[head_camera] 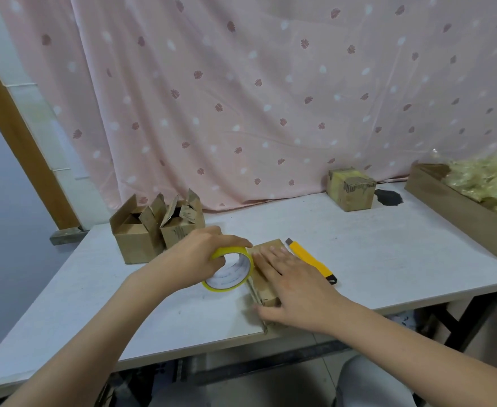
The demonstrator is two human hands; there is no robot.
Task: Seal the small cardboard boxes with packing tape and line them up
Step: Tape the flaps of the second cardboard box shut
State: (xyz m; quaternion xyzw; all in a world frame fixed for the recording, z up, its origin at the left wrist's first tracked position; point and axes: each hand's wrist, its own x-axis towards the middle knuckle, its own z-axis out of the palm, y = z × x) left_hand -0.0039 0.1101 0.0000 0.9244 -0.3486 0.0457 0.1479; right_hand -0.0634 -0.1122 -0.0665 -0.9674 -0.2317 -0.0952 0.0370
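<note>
Sitting at the near edge of the white table (pixel 388 254), slightly overhanging it: small cardboard box (pixel 266 284), flaps down, directly under both hands. Bare tabletop to the right of the yellow utility knife (pixel 310 259) and across the middle toward the curtain (pixel 270 98); more bare surface near the front left corner. Left hand (pixel 200 257) curled around the roll of yellow packing tape (pixel 231 270), fingers over its top rim, roll standing tilted against the box's left side. Right hand (pixel 295 286) spread flat, fingers pressing down on the box top, thumb reaching round the near end. Hidden by that palm: most of the box lid, so no telling whether any tape is stuck down. Print inside the roll core too small to read. At back left, two open boxes (pixel 156 230) side by side, touching, flaps up, interiors dark and contents not discernible. At back right, near the curtain, one taped box (pixel 350 189) standing alone beside a dark patch (pixel 388 197) on the table. At the far right, cut off by the frame, a long cardboard tray (pixel 458 212) holding crumpled yellowish clear plastic (pixel 485 177).
</note>
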